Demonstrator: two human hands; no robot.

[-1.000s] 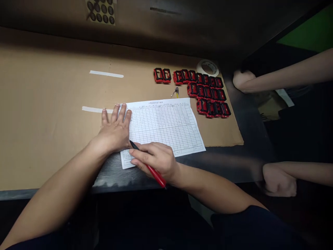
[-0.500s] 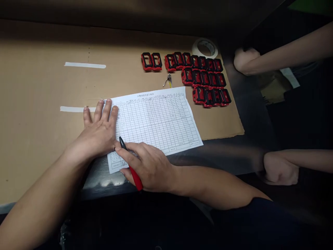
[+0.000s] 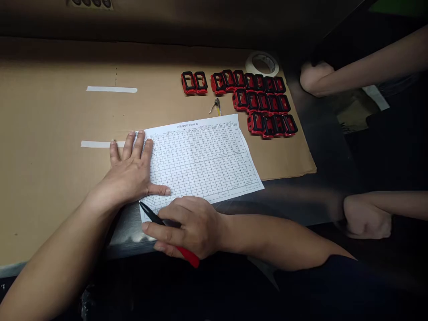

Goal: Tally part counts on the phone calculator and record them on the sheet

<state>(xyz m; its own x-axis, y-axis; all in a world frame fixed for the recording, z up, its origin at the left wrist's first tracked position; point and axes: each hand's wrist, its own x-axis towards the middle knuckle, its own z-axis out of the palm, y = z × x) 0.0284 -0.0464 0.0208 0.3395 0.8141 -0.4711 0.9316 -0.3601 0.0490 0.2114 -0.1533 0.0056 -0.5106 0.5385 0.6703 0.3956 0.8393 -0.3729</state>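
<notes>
A printed form with a grid [image 3: 197, 156] lies on the cardboard, its lower edge reaching over the metal surface. My left hand [image 3: 130, 171] rests flat with spread fingers on the form's left edge, its thumb stretched across the sheet. Between the fingers of my right hand [image 3: 189, 229] is a red and black pen [image 3: 152, 213], its tip pointing up and left by the form's lower left edge. Whether the tip touches anything I cannot tell. The right hand covers part of the form's bottom rows.
Red and black plastic frames [image 3: 256, 124] stand in rows at the right. Nail clippers [image 3: 217, 106] lie above the form, a tape roll [image 3: 262, 63] behind the frames. White strips [image 3: 112, 89] mark the cardboard [image 3: 50, 178]. Another person's hands [image 3: 366, 216] are at the right.
My right hand has turned and drawn slightly down, so the pen's tip moved left and lower. My left thumb, earlier mostly hidden, now shows on the form. The view has shifted slightly.
</notes>
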